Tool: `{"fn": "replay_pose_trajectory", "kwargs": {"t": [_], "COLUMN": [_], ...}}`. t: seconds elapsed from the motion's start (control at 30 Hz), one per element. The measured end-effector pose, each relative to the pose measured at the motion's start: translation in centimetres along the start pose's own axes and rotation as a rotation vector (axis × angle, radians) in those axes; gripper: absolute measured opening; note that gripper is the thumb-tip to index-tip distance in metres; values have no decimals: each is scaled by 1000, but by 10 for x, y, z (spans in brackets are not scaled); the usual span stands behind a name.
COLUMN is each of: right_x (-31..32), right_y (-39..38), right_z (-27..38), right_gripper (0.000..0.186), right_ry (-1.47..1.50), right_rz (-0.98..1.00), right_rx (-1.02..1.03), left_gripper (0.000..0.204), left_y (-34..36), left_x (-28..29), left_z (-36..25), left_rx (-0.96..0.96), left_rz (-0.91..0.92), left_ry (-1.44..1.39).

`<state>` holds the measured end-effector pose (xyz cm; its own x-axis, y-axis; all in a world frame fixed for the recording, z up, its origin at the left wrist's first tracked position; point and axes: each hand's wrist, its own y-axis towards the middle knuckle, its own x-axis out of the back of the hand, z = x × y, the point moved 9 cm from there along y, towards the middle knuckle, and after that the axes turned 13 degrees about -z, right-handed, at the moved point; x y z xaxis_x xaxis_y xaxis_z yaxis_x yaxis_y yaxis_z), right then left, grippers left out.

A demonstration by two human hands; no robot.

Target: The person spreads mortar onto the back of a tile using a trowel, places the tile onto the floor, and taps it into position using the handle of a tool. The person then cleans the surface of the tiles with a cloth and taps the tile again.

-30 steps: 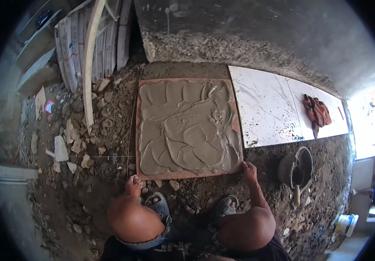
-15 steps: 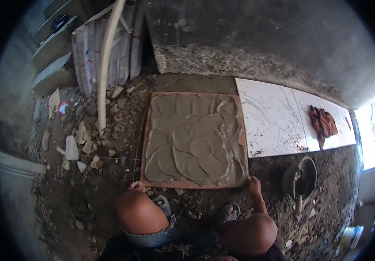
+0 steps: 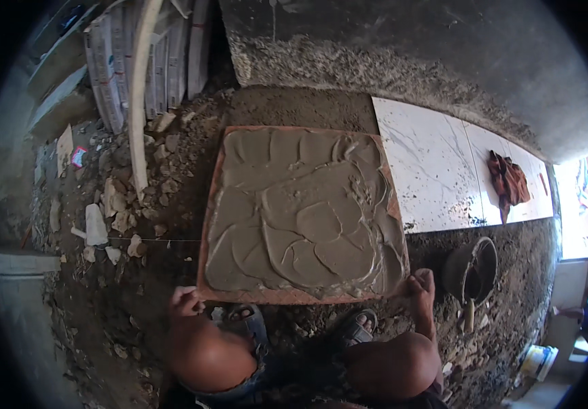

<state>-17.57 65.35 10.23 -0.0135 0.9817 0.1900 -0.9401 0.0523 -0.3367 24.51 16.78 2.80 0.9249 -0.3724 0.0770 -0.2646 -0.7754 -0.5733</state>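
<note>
One big red tile [image 3: 260, 295] with gray mud [image 3: 287, 218] on it is left of the white tiles [image 3: 430, 170]. Your left hand [image 3: 186, 300] grips its near left corner, and your right hand [image 3: 421, 283] grips its near right corner. A bucket [image 3: 453, 274] sits to the right.

Mortar [image 3: 294, 211] hides nearly all the upper face of the red-brown tile [image 3: 273, 298]. At its near corners, how far the fingers of the left hand [image 3: 186, 300] and right hand [image 3: 421, 282] reach beneath it cannot be seen. Beyond its far left corner, a pole [image 3: 137, 102] covers part of the cartons [image 3: 106, 75] and is cut off above. Right of the tile, the bucket's [image 3: 452, 269] contents are too dark to tell
</note>
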Motion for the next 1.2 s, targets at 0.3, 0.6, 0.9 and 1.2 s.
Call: {"fn": "replay_pose_trajectory", "kwargs": {"t": [0.3, 0.6, 0.9, 1.2], "right_x": [0, 12, -87, -110], "right_y": [5, 34, 65, 127], "right_z": [142, 256, 368, 384], "right_gripper": [16, 22, 29, 38], "right_ry": [237, -122, -20, 160], "right_rz": [58, -228, -261, -322], "right_rx": [152, 504, 489, 722], "left_gripper": [25, 25, 16, 17], "left_y": [-24, -19, 2, 32], "left_x": [-43, -110, -181, -217], "left_z": [-194, -342, -444, -505], "left_rx": [-349, -754, -827, -1037], "left_rz": [217, 294, 319, 97], "left_ry": [-258, -335, -350, -340]}}
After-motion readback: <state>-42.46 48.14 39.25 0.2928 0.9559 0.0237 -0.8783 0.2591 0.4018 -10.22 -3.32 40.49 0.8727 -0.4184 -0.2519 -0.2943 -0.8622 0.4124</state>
